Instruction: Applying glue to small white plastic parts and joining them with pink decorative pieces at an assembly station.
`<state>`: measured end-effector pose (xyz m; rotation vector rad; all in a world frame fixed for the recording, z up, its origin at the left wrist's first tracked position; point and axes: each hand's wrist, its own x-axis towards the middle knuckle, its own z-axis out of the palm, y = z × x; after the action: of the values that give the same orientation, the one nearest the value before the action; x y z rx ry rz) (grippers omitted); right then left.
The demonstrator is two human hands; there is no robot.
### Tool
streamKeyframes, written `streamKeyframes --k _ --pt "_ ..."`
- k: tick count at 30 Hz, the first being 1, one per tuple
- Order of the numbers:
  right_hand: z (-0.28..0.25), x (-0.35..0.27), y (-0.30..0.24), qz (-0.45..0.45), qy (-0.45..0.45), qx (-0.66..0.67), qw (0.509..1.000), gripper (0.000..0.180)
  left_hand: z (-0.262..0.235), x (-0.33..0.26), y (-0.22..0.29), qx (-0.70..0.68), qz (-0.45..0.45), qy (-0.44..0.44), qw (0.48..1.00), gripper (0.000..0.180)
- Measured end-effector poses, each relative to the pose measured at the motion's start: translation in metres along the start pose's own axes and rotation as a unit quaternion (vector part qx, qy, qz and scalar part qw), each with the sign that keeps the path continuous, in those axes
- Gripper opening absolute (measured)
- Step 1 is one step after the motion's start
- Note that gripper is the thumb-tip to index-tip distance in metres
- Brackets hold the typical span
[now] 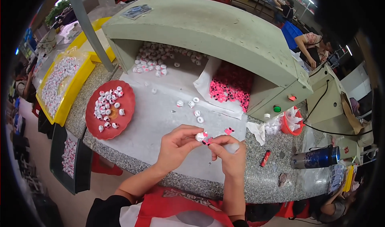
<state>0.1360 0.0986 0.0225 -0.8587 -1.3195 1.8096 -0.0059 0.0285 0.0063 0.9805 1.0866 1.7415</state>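
Fingertips of my left hand [175, 146] pinch a small round white piece [200, 136] with a pink patch on it. Close against it, my right hand [230, 157] is closed on a small pink-and-black piece [207, 141]. A whitish translucent thing [232, 147], perhaps a small bottle, also sits in the right hand; its kind is unclear. Another pink-and-black piece [229, 130] lies on the white sheet [160, 106] just beyond that hand. Several loose white round pieces [197, 113] rest farther out on the sheet.
A grey-green machine housing [208, 30] arches over more white pieces and a heap of pink-and-black pieces [229, 86]. At left stand a red scalloped plate [91, 110] and a yellow tray [76, 94]. To the right are a red lighter [265, 158], a blue flask [316, 158] and a red cup [290, 126].
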Motion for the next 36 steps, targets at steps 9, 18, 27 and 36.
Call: streamKeyframes --k 9,18,27,36 --pt "0.01 -0.01 0.002 -0.052 0.081 -0.086 0.992 0.01 0.002 -0.002 0.002 0.02 -0.003 -0.031 0.999 0.028" --pt "0.008 -0.009 0.007 -0.117 0.036 -0.105 0.987 0.019 0.002 0.001 0.004 -0.033 -0.018 -0.052 0.998 0.027" --pt "0.002 -0.008 0.009 -0.163 0.038 -0.16 0.973 0.02 0.01 -0.002 -0.004 0.029 0.051 -0.036 0.998 0.025" --pt "-0.002 -0.008 0.011 -0.13 0.029 -0.118 0.984 0.018 0.007 -0.003 0.006 0.08 0.025 -0.065 0.994 0.028"
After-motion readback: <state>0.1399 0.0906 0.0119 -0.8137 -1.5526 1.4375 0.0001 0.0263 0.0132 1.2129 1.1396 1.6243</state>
